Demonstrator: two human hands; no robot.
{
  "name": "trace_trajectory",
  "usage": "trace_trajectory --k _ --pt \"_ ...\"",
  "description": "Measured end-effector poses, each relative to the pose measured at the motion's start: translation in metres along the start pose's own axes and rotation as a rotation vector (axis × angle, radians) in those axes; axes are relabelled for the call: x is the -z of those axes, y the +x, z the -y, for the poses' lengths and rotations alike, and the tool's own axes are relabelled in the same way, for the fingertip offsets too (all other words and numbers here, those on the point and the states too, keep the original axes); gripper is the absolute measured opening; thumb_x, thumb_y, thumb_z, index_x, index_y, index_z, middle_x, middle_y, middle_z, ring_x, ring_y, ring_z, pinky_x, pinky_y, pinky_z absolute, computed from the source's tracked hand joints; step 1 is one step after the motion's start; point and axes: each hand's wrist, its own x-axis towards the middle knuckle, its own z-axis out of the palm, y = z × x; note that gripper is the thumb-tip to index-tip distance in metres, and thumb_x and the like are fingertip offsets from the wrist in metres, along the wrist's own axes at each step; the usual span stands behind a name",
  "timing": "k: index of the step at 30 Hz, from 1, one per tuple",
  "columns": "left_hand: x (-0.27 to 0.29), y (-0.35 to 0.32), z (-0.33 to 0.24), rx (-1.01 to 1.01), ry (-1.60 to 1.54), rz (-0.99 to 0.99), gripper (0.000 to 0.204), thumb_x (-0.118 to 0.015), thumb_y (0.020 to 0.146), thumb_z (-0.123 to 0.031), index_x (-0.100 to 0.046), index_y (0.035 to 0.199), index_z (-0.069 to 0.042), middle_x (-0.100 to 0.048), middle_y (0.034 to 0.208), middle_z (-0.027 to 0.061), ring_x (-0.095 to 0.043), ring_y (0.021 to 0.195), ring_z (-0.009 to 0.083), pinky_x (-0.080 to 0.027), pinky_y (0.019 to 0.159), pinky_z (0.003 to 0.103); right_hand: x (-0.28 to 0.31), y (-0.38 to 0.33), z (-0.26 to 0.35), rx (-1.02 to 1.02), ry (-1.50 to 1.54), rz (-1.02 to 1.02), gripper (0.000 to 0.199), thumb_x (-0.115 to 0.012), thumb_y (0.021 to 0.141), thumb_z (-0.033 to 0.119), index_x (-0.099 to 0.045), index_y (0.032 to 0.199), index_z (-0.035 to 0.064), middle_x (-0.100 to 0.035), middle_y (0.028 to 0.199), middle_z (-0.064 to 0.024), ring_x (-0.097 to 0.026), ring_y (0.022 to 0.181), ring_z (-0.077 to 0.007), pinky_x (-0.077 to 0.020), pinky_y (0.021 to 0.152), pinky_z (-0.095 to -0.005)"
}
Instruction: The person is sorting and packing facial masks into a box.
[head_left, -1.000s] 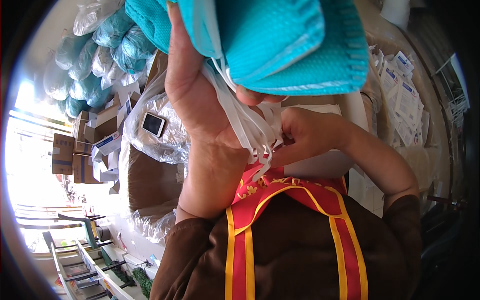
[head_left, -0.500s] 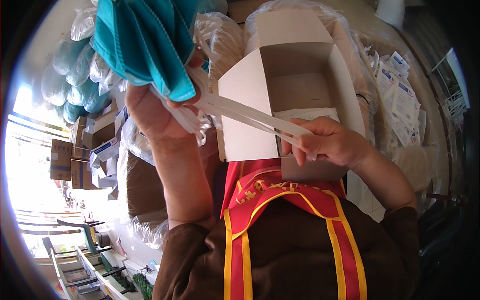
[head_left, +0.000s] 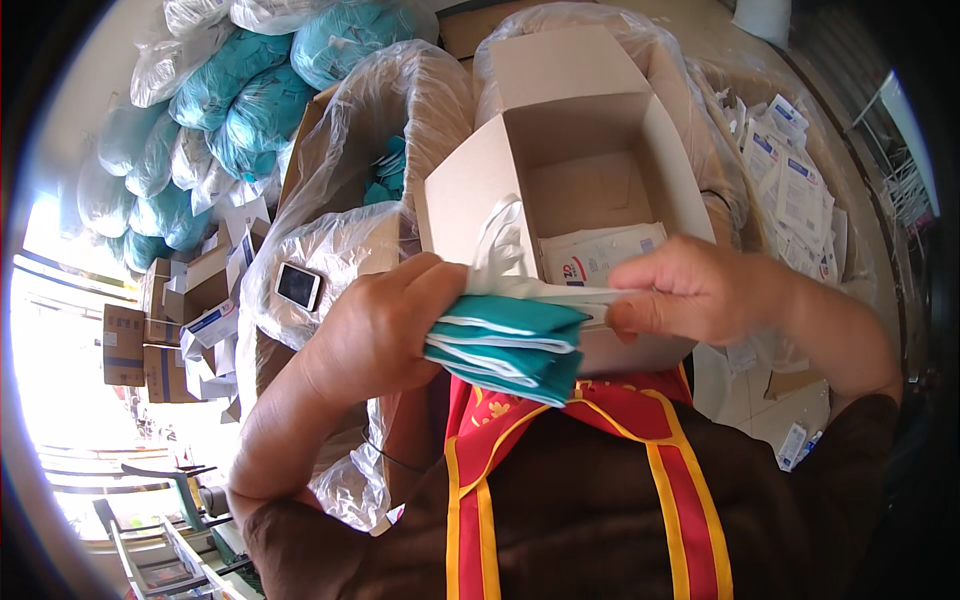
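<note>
In my left hand (head_left: 375, 325) is a folded stack of teal face masks (head_left: 505, 345) with white edges, gripped at its left end. White straps (head_left: 560, 293) run from the stack to my right hand (head_left: 695, 290), whose thumb and fingers pinch them taut. More strap loops stick up beside my left fingers. Just beyond the hands stands an open carton (head_left: 475, 185) with its flaps spread. White printed packets (head_left: 600, 250) lie at the carton's near end, partly hidden by my right hand.
A plastic-lined box (head_left: 440, 95) with teal pieces stands left of the carton. A phone (head_left: 298, 286) lies on plastic nearby. Filled bags (head_left: 245, 100) pile up at the far left, above stacked cardboard boxes (head_left: 165, 300). Loose white packets (head_left: 790, 190) fill a lined container at the right.
The masks have come down from the upper left to in front of my chest, turned edge-on. My left hand has lowered with them; my right hand has shifted slightly right, still pinching the straps.
</note>
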Motion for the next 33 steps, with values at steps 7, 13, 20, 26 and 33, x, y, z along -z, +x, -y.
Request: trace_trajectory --k 7,13,20,26,33 --pt "-0.011 -0.029 0.044 -0.027 0.228 -0.25 0.036 -0.08 0.063 -0.019 -0.057 0.086 -0.003 -0.059 0.081 0.0112 -0.064 0.063 0.0294 -0.053 0.054 0.036 -0.01 -0.041 -0.018 -0.141 0.1 0.0 0.031 -0.049 0.101 0.027 -0.061 0.086 0.0031 -0.057 0.068 0.0001 -0.052 0.064 -0.0071 -0.0431 0.059 -0.023" --pt "-0.017 -0.038 0.07 -0.02 0.278 -0.338 0.037 -0.08 0.064 -0.02 -0.06 0.091 -0.003 -0.061 0.081 0.0112 -0.066 0.064 0.0282 -0.053 0.054 0.035 -0.009 -0.067 -0.017 -0.127 0.072 -0.03 0.029 -0.05 0.101 0.024 -0.062 0.085 0.0028 -0.061 0.073 -0.0019 -0.055 0.066 -0.0084 -0.0457 0.062 -0.0243" --pt "-0.015 -0.092 0.182 0.468 0.428 -0.495 0.034 -0.07 0.067 -0.004 -0.062 0.099 -0.003 -0.066 0.089 0.017 -0.066 0.08 0.0384 -0.053 0.071 0.042 -0.012 -0.122 -0.025 -0.348 0.29 -0.354 0.033 -0.051 0.099 0.028 -0.058 0.079 0.0039 -0.054 0.063 -0.0006 -0.047 0.054 -0.0056 -0.0363 0.049 -0.0198" --pt "0.001 -0.044 0.113 0.656 -0.496 -0.874 0.026 -0.068 0.084 -0.006 -0.061 0.109 -0.001 -0.067 0.091 0.0098 -0.065 0.07 0.0168 -0.05 0.061 0.029 -0.002 -0.055 -0.049 -0.108 0.701 -0.455 0.03 -0.052 0.096 0.027 -0.053 0.077 0.0046 -0.048 0.06 -0.0021 -0.038 0.044 -0.0055 -0.0278 0.04 -0.0192" --pt "0.004 -0.005 0.082 -0.155 -1.573 -0.764 0.038 -0.054 0.098 -0.021 -0.052 0.127 0.003 -0.064 0.117 0.0164 -0.065 0.105 0.0265 -0.052 0.095 0.041 0.009 0.016 -0.045 0.256 0.694 -0.26 0.028 -0.055 0.095 0.032 -0.057 0.087 0.0043 -0.053 0.067 -0.002 -0.043 0.049 -0.0055 -0.0301 0.041 -0.0182"
